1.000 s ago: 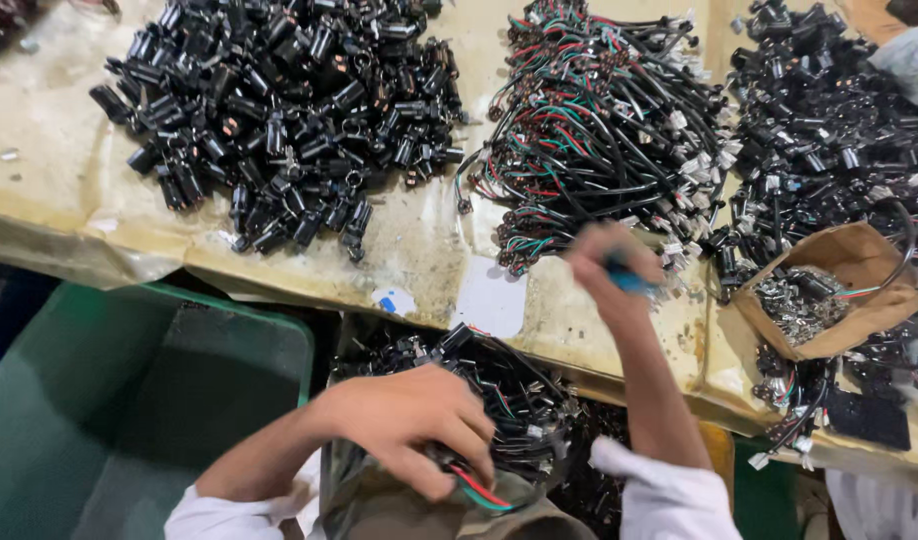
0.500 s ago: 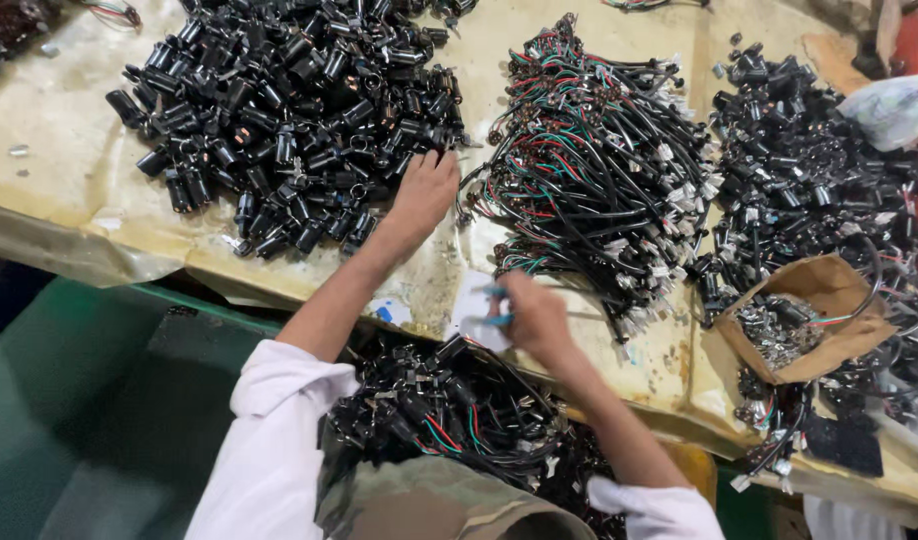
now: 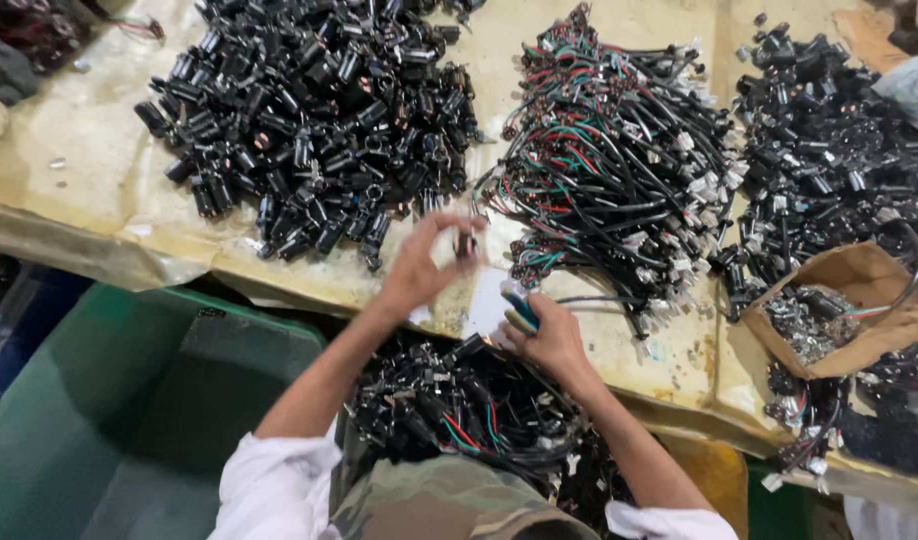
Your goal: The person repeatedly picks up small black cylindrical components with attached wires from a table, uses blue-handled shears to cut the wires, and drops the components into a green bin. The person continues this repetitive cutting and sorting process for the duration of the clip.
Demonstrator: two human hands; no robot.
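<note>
- Above the table edge, the left hand pinches a small black cylindrical part between fingertips; light, rigid, probably best gripped round its barrel.
- Right hand is closed round a blue-handled tool.

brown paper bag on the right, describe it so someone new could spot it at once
Start at the yellowish table and follow its near edge to the right, past the pile of coloured wires. There sits the brown paper bag, torn open, with small silvery metal parts inside. It is the only brown paper container among the black heaps.
</note>
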